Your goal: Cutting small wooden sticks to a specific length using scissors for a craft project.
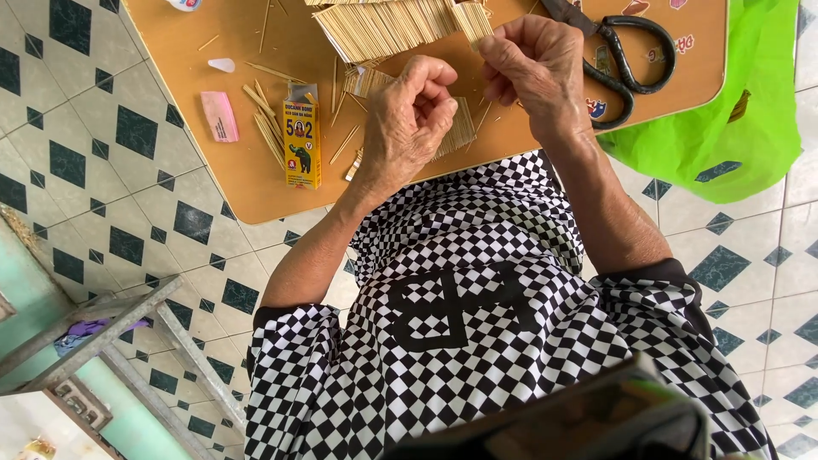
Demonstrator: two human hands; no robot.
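A small flat bundle of thin wooden sticks [471,19] is pinched at its lower end by the fingers of the right hand [535,64], the thumb and forefinger closed on it just above the bench [247,170]. The bundle rises from those fingertips toward a wider mat of joined sticks [383,30] that lies just beyond and to the left of them. The left hand [409,119] sits just beside the right, lower and to its left, with its fingers curled in tight; the thumb presses against the forefinger, but whether a stick is held between them cannot be told. Under the left fingers lies another flat row of sticks [460,132], partly hidden by the knuckles. Loose single sticks [268,128] are scattered farther left of the left fingers, near a yellow glue box [302,140] lying flat. Beyond that box, farther from the fingers, rest a pink slip [220,115] and a small pale scrap [221,65]. To the right of the right fingers, close to the wrist, lie black scissors [626,60] with large loop handles. Past the bench edge on that side is a green bag [724,128] on the tiled floor [102,153]
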